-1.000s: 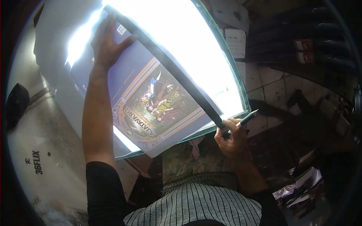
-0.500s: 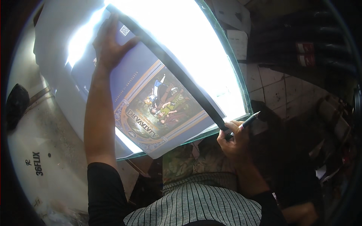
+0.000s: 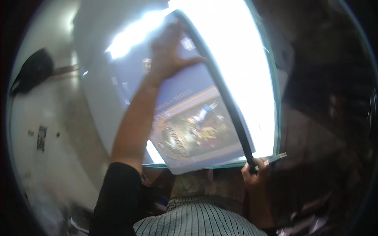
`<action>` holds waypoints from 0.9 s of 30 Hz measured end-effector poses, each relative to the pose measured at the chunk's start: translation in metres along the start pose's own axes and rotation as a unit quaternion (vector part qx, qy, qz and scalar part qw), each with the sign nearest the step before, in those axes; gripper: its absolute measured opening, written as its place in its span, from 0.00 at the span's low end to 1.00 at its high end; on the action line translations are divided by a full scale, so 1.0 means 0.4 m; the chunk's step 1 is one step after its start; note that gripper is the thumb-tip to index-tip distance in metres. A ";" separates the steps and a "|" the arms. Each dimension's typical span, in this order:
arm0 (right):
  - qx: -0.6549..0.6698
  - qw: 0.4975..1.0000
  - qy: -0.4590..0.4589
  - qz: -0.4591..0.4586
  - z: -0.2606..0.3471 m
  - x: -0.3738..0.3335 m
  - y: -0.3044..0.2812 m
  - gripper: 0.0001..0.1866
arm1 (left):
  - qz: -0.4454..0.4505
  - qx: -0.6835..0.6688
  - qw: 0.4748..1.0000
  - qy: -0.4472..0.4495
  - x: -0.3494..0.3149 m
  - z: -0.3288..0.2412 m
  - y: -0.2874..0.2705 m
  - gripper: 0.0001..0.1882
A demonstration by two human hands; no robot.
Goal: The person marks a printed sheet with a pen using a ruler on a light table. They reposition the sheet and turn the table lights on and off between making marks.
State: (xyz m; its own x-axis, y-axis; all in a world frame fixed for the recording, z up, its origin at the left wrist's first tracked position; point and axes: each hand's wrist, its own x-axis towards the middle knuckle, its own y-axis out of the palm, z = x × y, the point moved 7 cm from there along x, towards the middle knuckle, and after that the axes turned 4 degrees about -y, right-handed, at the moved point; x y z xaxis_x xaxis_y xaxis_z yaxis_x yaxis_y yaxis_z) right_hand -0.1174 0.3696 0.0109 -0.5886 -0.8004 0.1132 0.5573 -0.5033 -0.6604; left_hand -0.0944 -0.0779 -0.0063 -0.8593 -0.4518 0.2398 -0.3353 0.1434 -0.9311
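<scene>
Head view: dark straightedge (image 3: 226, 94) runs diagonally, near end lower right.

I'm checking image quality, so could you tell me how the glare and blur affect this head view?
Head view: the lit glass table is blown out white; motion blur softens the left hand, the poster and the dark strip; the fisheye bends the table's edge and the right side is dark.
</scene>
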 end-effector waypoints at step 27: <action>-0.016 1.000 0.013 0.007 -0.006 -0.017 0.011 0.27 | 0.070 0.067 0.994 -0.051 -0.021 -0.020 -0.007 0.56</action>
State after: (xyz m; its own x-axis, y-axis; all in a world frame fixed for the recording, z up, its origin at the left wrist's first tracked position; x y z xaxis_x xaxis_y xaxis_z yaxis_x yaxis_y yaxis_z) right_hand -0.1122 0.3737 0.0056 -0.5963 -0.7984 0.0839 0.5472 -0.4807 -0.6853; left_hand -0.0893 -0.0672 -0.0034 -0.8474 -0.5244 0.0833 -0.1552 0.0945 -0.9833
